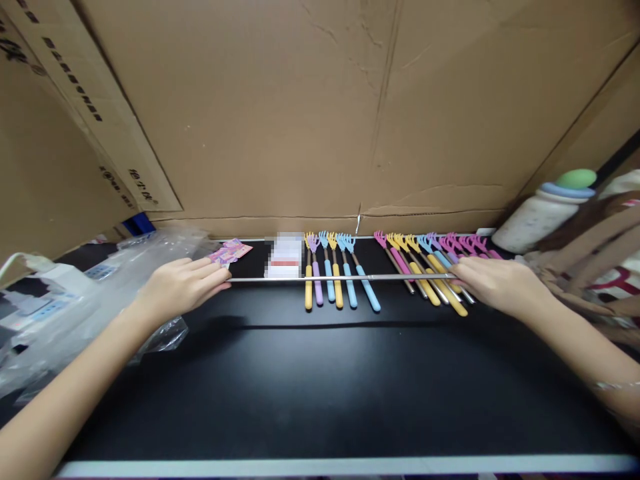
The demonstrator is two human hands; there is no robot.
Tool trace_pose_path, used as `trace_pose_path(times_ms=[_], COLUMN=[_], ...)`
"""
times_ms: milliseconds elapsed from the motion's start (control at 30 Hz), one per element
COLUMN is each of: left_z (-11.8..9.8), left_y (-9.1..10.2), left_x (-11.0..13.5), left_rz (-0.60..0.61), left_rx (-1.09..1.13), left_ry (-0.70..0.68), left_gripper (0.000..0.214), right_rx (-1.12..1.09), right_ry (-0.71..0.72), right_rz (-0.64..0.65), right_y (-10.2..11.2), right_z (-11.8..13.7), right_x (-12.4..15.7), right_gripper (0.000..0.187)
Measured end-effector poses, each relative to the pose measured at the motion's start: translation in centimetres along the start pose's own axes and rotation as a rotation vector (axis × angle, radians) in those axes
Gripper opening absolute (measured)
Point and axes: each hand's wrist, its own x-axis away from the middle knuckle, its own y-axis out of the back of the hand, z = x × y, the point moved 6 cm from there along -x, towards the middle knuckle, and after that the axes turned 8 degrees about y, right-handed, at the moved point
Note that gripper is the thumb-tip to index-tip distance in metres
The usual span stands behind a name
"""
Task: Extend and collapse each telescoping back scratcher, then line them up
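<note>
A thin telescopic back scratcher (pixel 340 277), drawn out long, spans level above the black table between my two hands. My left hand (pixel 187 283) is closed round one end, and my right hand (pixel 483 280) is closed round the other; both ends are hidden in the fingers. Behind and below the rod lies a spaced row of back scratchers (pixel 339 287) with yellow, purple and blue handles, claws toward the back. Near my right hand, a tighter group of back scratchers (pixel 425 283) in pink, yellow, blue and purple lies slanted and partly overlapping.
Small pink printed cards (pixel 233 250) and a blurred white stack (pixel 285 257) lie at the back. Clear plastic bags (pixel 115 300) and a white power strip (pixel 45 310) are on the left. A white bottle (pixel 543 213) stands back right beside fabric. Cardboard (pixel 300 133) walls the back.
</note>
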Motion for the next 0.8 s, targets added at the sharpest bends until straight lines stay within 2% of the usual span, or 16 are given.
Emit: trace_pose_path(times_ms=[133, 233, 367, 467, 600, 700, 800], left_z=[-0.1, 0.4, 1.5, 2.2, 1.8, 0.7, 0.2], left_y=[-0.1, -0.4, -0.3, 0.1, 0.5, 1.1, 2.2], left_x=[0.5, 1.0, 1.3, 1.2, 0.9, 0.6, 0.5], left_rz=[-0.025, 0.028, 0.097, 0.092, -0.003, -0.116, -0.205], left_rx=[-0.031, -0.024, -0.003, -0.017, -0.043, 0.004, 0.083], left_ry=[-0.025, 0.006, 0.093, 0.148, 0.095, 0.026, 0.044], left_gripper=[0.020, 0.017, 0.019, 0.025, 0.023, 0.014, 0.007], right_rx=[-0.014, -0.043, -0.056, -0.104, -0.153, -0.100, -0.068], right_ry=[-0.002, -0.019, -0.049, -0.102, -0.136, -0.134, -0.154], right_rz=[-0.019, -0.025, -0.104, -0.037, 0.082, 0.064, 0.026], right_y=[0.4, 0.8, 2.1, 2.3, 1.9, 2.3, 3.2], right_z=[0.5, 0.7, 0.3, -0.3, -0.4, -0.8, -1.5], right_x=[0.2, 0.2, 0.1, 0.2, 0.4, 0.5, 0.9], right_gripper=[0.039, 0.038, 0.039, 0.044, 0.047, 0.045, 0.043])
